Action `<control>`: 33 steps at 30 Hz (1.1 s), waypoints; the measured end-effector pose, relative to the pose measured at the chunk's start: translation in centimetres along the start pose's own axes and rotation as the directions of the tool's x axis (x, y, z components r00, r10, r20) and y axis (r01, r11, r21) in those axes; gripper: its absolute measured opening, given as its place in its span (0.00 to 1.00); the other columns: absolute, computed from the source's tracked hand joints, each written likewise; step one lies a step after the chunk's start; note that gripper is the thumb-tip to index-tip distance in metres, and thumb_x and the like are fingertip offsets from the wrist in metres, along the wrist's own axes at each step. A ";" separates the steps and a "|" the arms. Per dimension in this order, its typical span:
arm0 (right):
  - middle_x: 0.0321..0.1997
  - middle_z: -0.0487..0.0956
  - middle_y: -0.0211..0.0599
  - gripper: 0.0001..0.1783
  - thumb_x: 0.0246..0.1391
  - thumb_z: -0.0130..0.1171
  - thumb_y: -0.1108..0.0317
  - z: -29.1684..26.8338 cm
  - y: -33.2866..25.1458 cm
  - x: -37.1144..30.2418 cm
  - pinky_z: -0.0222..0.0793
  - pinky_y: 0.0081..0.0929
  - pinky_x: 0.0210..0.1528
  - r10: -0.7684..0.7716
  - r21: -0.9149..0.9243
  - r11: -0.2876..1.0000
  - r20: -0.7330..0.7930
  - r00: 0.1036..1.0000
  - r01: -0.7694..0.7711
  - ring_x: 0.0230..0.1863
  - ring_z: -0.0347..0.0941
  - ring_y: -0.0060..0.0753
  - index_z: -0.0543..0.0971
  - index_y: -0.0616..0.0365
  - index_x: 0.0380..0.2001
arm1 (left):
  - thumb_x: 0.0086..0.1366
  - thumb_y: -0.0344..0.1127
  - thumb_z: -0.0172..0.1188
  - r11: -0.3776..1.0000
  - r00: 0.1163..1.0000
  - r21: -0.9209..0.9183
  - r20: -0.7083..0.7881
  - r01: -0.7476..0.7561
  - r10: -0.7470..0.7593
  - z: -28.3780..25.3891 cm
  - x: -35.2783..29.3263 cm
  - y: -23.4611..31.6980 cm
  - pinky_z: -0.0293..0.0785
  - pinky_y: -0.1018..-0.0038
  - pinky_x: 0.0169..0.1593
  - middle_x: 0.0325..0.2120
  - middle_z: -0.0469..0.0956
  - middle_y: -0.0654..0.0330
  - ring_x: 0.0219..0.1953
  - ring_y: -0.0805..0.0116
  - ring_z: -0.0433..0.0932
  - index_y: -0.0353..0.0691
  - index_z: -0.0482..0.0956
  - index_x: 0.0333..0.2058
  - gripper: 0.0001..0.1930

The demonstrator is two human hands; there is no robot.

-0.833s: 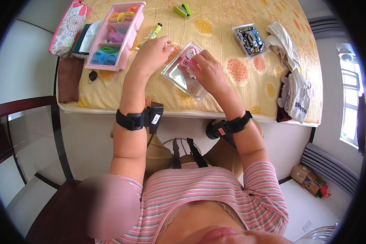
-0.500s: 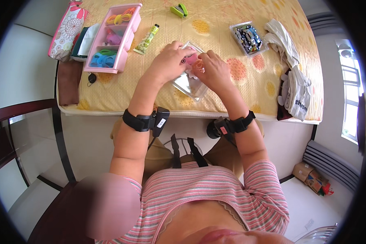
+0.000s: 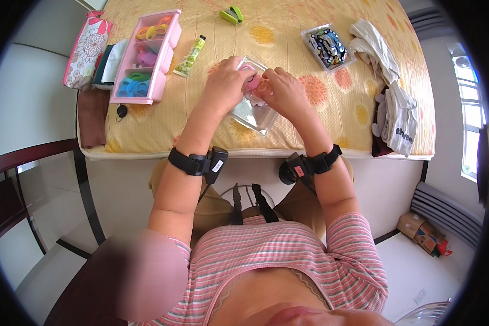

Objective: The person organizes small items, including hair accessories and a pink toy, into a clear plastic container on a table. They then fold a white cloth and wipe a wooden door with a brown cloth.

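A clear plastic box lies open on the yellow flowered tablecloth near the table's front edge. My left hand and my right hand meet over its far end. Both pinch a small pink item between their fingertips, partly hidden by my fingers. Each wrist wears a black band with a small device.
A pink compartment tray with coloured hair ties stands at the left, beside a flowered pouch. A green tube, a green stapler, a clear box of dark clips and white cloth lie around. A dark chair stands left.
My left hand has moved right from the table top to the pink item, joining my right hand over the clear box. The view has shifted slightly.
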State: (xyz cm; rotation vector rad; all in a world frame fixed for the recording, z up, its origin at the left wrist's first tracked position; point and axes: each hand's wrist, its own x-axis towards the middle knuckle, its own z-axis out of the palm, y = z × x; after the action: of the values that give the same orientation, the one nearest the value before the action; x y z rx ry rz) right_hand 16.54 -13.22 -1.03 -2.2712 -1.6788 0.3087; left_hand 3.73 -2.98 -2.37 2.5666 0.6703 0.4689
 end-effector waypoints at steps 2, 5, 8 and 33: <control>0.33 0.72 0.41 0.20 0.38 0.58 0.59 0.1 0.1 0.0 0.65 0.35 0.38 0.000 0.002 1.000 -0.003 1.000 0.000 0.38 0.70 0.44 0.72 0.57 0.35 | 0.49 0.35 0.58 1.000 1.000 0.015 -0.007 0.021 -0.021 0.0 0.0 0.0 0.65 0.67 0.48 0.45 0.67 0.50 0.47 0.56 0.67 0.49 0.75 0.38 0.14; 0.34 0.72 0.42 0.20 0.39 0.58 0.59 -0.3 -0.2 0.1 0.65 0.34 0.38 0.023 0.025 0.999 0.015 1.000 -0.024 0.38 0.70 0.43 0.72 0.58 0.36 | 0.49 0.36 0.59 0.997 0.999 0.071 0.017 0.041 -0.042 -0.3 0.0 -0.3 0.65 0.67 0.49 0.46 0.66 0.50 0.48 0.55 0.66 0.48 0.73 0.42 0.18; 0.34 0.73 0.43 0.21 0.40 0.58 0.59 -1.5 -0.3 0.5 0.66 0.33 0.37 0.033 0.106 0.994 0.005 0.999 -0.033 0.35 0.71 0.42 0.71 0.59 0.38 | 0.50 0.37 0.59 0.997 0.993 0.026 0.087 0.077 -0.079 -1.3 0.0 0.1 0.65 0.68 0.50 0.48 0.64 0.50 0.50 0.54 0.65 0.47 0.71 0.44 0.20; 0.42 0.72 0.49 0.24 0.47 0.49 0.66 4.5 4.0 18.2 0.65 0.31 0.40 -0.066 0.319 0.945 -0.013 0.998 0.067 0.38 0.69 0.38 0.66 0.49 0.51 | 0.54 0.32 0.51 0.909 0.921 0.159 0.001 0.386 -0.391 -5.4 -1.0 -5.2 0.60 0.62 0.51 0.46 0.65 0.53 0.50 0.57 0.63 0.44 0.71 0.45 0.17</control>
State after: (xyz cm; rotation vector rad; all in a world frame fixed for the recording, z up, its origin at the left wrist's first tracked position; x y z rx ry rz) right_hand 23.91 3.60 -6.62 -1.9726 -1.5697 0.5225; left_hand -1.35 2.40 -0.59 2.4824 1.2171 0.2473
